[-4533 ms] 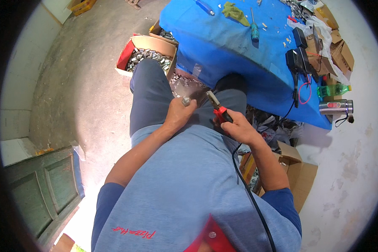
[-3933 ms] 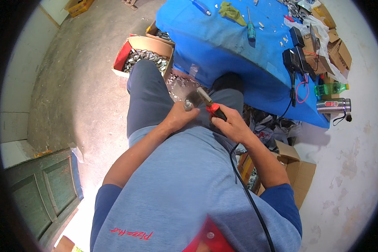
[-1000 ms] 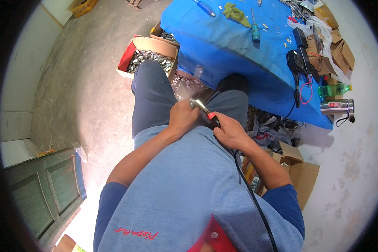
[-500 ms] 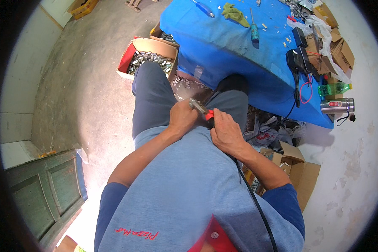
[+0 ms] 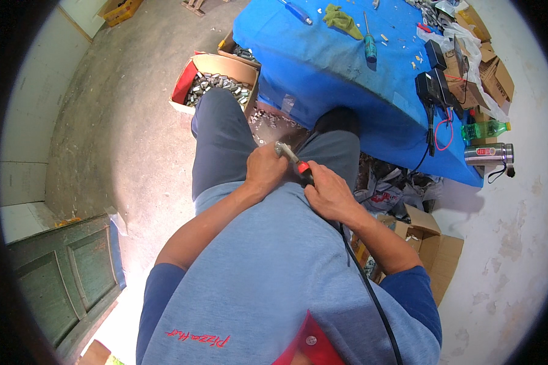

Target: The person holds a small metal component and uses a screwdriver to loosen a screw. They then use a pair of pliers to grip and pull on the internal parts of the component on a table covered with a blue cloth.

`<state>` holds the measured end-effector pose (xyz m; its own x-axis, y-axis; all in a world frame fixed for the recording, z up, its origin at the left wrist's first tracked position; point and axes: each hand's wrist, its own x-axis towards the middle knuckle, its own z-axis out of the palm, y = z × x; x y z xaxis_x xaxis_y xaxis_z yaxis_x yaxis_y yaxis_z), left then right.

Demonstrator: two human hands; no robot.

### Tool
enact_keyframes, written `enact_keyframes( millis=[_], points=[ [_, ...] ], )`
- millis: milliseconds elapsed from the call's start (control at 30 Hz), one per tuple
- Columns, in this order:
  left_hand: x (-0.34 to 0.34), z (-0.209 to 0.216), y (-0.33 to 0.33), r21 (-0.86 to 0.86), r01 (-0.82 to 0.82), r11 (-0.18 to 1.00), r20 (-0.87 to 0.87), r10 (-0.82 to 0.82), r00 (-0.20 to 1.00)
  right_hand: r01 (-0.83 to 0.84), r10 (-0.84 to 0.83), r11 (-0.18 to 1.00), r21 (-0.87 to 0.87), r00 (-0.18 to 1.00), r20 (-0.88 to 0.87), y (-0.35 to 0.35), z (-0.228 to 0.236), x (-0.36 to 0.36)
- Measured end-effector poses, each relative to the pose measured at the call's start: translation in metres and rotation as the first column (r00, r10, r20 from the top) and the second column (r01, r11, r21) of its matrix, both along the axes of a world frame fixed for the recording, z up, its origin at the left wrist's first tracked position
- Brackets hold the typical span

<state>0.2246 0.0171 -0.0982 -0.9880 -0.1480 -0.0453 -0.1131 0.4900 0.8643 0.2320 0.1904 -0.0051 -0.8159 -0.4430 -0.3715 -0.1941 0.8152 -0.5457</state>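
Over my lap, my left hand (image 5: 265, 170) is closed round a small silvery metal piece (image 5: 279, 148), whose end shows above the fingers. My right hand (image 5: 332, 193) grips a corded hand tool (image 5: 303, 166) with a red collar and a dark handle. The tool's pale shaft reaches to the metal piece; whether its tip sits inside or only against it, I cannot tell. A black cord (image 5: 371, 285) runs from below my right hand down across the apron.
Beyond my left knee stands a carton (image 5: 226, 66) of small metal parts. Ahead, a blue-covered table (image 5: 323, 67) bears screwdrivers (image 5: 370, 47), a green cloth (image 5: 342, 21) and a black power adapter (image 5: 429, 88). A steel flask (image 5: 489, 154) lies at its right end. An opened cardboard box (image 5: 441, 255) stands at my right elbow.
My right hand has turned slightly, and the tool's red collar and shaft now show at a different angle. My left hand stays almost in place.
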Motion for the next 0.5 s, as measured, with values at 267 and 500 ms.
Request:
enact_keyframes(
  millis=[267, 500],
  points=[
    [0.002, 0.003, 0.0, 0.004, -0.003, 1.0, 0.001, 0.003, 1.0, -0.052, 0.054, 0.996, 0.077, 0.998, -0.029, 0.002, 0.007, -0.007],
    [0.002, 0.001, 0.003, -0.036, 0.05, 0.998, -0.019, -0.051, 0.999, -0.001, -0.003, 0.998, 0.069, 0.998, 0.06, -0.002, 0.015, -0.017]
  ],
)
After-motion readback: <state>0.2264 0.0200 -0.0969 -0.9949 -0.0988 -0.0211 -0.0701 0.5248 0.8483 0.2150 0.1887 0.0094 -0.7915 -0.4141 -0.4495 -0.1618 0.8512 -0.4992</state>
